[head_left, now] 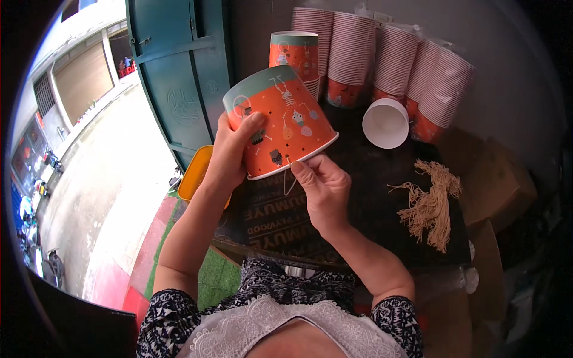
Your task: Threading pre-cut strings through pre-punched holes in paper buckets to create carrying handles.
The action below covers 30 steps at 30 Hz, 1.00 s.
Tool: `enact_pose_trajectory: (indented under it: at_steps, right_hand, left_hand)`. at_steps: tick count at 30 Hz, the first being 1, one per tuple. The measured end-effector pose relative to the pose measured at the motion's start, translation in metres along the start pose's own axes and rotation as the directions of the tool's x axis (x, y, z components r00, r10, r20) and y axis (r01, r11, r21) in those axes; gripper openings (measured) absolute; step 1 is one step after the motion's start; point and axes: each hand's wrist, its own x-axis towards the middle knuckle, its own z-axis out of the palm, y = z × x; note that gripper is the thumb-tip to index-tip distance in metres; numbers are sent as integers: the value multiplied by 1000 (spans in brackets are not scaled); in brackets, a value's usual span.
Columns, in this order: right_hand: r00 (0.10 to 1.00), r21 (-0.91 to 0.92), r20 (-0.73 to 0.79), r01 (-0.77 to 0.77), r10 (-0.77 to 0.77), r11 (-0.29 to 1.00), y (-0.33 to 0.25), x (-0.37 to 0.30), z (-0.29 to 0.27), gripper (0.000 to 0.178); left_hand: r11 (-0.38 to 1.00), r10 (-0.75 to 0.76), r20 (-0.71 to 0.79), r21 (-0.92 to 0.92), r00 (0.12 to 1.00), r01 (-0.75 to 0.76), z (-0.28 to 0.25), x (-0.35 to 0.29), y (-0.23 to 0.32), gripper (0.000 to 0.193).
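Note:
An orange paper bucket (292,128) with a green band and skeleton print is tilted upside down over the table, its white rim low and towards me. My left hand (230,149) grips it by the side, thumb across the print. At the rim, my right hand (325,188) pinches a beige string (289,179) that passes through the bucket's wall near the edge and hangs in a small loop. Whatever is inside the bucket stays hidden. A bundle of similar beige strings (433,206) lies on the table to the right.
On the dark plywood table (370,203), a bucket (387,123) shows its white inside. Behind stand printed buckets (293,51) and tall plastic-wrapped bucket stacks (352,48). A yellow tray (194,173) sits at the left edge near a green metal door (179,77). A cardboard box (495,173) is right.

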Motion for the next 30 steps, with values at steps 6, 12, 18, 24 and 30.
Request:
enact_pose_trajectory:
  at_steps: [6,12,18,24,30]
  right_hand:
    - [882,-527,164,458,-443,716,-5,-4,-1,7]
    - [823,-519,339,568,-456,639,-8,-17,-13,13]
    - [906,-622,299,423,-300,659,0,-19,-51,5]
    - [981,-669,105,189,-161,719,22,-12,-82,16]
    - [992,-658,5,99,-127,746,53,-10,-117,18]
  left_hand:
    - [973,151,-105,191,983,-129,-3,-8,10,73]
    - [954,231,-130,227,964,-198,-32,0,15,84]
    - [915,309,-125,309,943,-259,-61,13,33,83]
    - [861,411,-169,394,896,-321,-104,38,50,80]
    - [874,409,-206,369,889,-317,-127,61,52,83]
